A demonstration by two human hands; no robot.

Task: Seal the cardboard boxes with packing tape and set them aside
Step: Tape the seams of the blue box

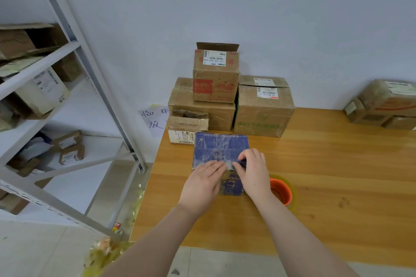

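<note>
On a wooden table (337, 175), a left hand (202, 183) lies flat on a blue cardboard box (216, 148) while the right hand (253, 171) pinches packing tape (228, 165) on its lid — seemingly light, stiff (probably best gripped by opposite sides).

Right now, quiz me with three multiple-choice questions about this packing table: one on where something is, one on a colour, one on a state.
1. Where is the tape roll?
A. on the wooden table, right of the blue box
B. on top of the blue box
C. left of the blue box

2. What colour is the roll's core?
A. green
B. orange
C. black

3. What is the left hand doing?
A. lifting the roll
B. pressing flat on the blue box
C. hanging off the table

Answers:
1 A: the roll lies on the tabletop beside the box.
2 B: the core shows orange.
3 B: its fingers lie flat on the box while the right hand pinches the clear tape.
</note>
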